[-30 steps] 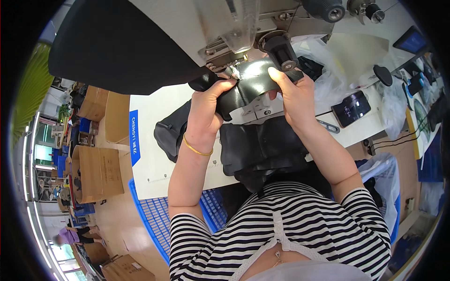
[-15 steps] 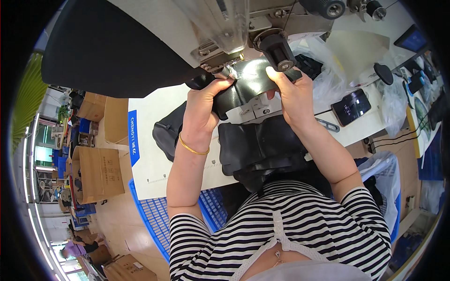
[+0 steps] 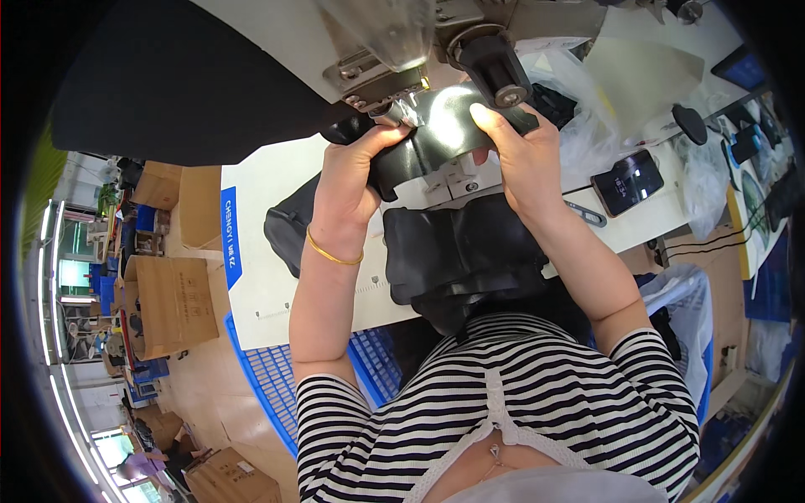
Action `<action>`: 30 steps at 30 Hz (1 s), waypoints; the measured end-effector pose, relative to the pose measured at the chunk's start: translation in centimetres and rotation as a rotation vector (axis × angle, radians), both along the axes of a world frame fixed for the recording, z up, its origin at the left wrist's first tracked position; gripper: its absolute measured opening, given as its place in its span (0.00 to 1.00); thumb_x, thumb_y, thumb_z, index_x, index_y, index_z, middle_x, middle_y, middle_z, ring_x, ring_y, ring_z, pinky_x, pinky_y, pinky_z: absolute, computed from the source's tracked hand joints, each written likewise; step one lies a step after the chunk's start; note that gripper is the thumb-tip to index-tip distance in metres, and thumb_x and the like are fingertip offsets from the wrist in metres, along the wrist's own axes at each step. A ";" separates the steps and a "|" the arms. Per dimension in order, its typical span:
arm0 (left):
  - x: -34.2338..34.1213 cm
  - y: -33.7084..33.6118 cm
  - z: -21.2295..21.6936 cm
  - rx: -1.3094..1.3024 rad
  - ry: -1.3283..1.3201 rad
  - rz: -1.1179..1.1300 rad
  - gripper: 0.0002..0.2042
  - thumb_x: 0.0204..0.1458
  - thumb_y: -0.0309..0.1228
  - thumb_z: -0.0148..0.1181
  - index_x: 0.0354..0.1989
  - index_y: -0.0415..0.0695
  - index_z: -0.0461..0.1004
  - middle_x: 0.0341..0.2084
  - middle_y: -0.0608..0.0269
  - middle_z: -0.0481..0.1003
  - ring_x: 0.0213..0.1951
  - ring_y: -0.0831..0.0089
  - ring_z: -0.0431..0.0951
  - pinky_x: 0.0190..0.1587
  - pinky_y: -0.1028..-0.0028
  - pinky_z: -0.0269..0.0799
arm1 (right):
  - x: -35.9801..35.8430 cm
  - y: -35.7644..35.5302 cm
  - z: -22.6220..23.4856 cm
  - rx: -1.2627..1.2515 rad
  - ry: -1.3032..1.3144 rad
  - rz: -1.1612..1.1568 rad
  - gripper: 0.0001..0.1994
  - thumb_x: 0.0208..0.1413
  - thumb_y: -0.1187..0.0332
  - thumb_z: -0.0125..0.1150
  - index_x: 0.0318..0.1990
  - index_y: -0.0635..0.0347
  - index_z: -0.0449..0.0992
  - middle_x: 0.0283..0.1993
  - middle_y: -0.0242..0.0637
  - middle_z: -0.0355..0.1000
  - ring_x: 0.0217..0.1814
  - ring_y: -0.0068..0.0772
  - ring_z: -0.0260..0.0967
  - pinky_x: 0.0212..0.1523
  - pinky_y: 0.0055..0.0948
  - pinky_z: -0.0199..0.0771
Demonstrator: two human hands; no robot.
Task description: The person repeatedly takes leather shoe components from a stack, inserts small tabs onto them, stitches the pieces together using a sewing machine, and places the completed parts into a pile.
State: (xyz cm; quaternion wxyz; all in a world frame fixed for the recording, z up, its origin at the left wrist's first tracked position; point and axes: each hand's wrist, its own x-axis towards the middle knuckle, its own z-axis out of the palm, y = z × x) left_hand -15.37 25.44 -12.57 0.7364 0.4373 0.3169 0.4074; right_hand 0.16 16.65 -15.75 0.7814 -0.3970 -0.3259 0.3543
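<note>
Hands: two, left hand (image 3: 356,189) and right hand (image 3: 516,159), each grip closed on one black fabric piece (image 3: 436,138).

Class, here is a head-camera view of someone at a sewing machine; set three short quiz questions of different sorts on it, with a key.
1. True or false: both hands grip the black fabric piece under the sewing machine head.
2. Multiple choice: the left wrist wears a) a watch b) a gold bangle c) nothing.
3. Fill in: to the right of the right hand, a ______ with a lit screen lies on the white table.

Key
1. True: the left hand and right hand both hold it at the needle area.
2. b, the gold bangle.
3. Phone.
</note>
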 end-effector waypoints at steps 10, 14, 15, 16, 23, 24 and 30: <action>-0.5 0.8 -0.2 -0.069 0.010 -0.048 0.08 0.46 0.16 0.59 0.36 0.31 0.75 0.34 0.57 0.76 0.36 0.71 0.77 0.41 0.73 0.74 | 0.6 0.2 -0.1 0.001 -0.040 0.048 0.07 0.54 0.70 0.58 0.36 0.65 0.74 0.27 0.32 0.73 0.23 0.18 0.70 0.22 0.17 0.65; -1.1 1.4 -1.0 -0.151 -0.097 -0.053 0.09 0.50 0.21 0.55 0.40 0.33 0.74 0.38 0.56 0.76 0.40 0.69 0.77 0.45 0.71 0.73 | 0.6 0.2 -0.3 -0.003 -0.045 0.040 0.08 0.54 0.69 0.59 0.36 0.65 0.74 0.28 0.32 0.74 0.24 0.18 0.70 0.21 0.17 0.65; -1.4 1.6 -1.2 -0.187 -0.178 -0.065 0.11 0.54 0.26 0.51 0.43 0.34 0.72 0.40 0.55 0.76 0.43 0.67 0.77 0.48 0.69 0.72 | 0.7 0.1 -0.3 -0.010 -0.045 0.041 0.08 0.54 0.69 0.59 0.36 0.65 0.74 0.28 0.32 0.74 0.23 0.18 0.70 0.21 0.17 0.65; -1.6 1.7 -1.4 -0.222 -0.258 -0.077 0.13 0.58 0.31 0.47 0.47 0.36 0.70 0.43 0.54 0.75 0.45 0.65 0.76 0.50 0.67 0.72 | 0.7 0.0 -0.2 -0.017 -0.046 0.042 0.08 0.54 0.69 0.60 0.36 0.66 0.74 0.28 0.32 0.74 0.23 0.18 0.69 0.21 0.17 0.65; -3.0 2.8 -1.8 -0.167 -0.195 -0.215 0.10 0.57 0.28 0.49 0.44 0.36 0.70 0.38 0.57 0.75 0.39 0.70 0.75 0.46 0.73 0.71 | 0.9 0.1 0.0 -0.043 -0.031 0.031 0.09 0.53 0.68 0.61 0.36 0.66 0.74 0.27 0.32 0.73 0.23 0.17 0.68 0.21 0.17 0.65; -3.0 3.1 -2.3 -0.167 -0.195 -0.204 0.10 0.57 0.28 0.49 0.44 0.36 0.70 0.38 0.57 0.75 0.39 0.70 0.75 0.46 0.73 0.71 | 0.8 0.3 0.0 -0.049 -0.055 0.031 0.10 0.53 0.67 0.62 0.36 0.66 0.74 0.26 0.32 0.73 0.23 0.17 0.68 0.21 0.17 0.64; -6.0 1.7 -2.8 0.266 0.045 0.281 0.13 0.50 0.19 0.60 0.43 0.31 0.68 0.28 0.57 0.75 0.23 0.79 0.71 0.27 0.83 0.68 | 2.6 -0.1 -0.2 -0.161 -0.300 -0.079 0.12 0.58 0.63 0.56 0.40 0.63 0.77 0.24 0.29 0.70 0.22 0.16 0.62 0.25 0.17 0.62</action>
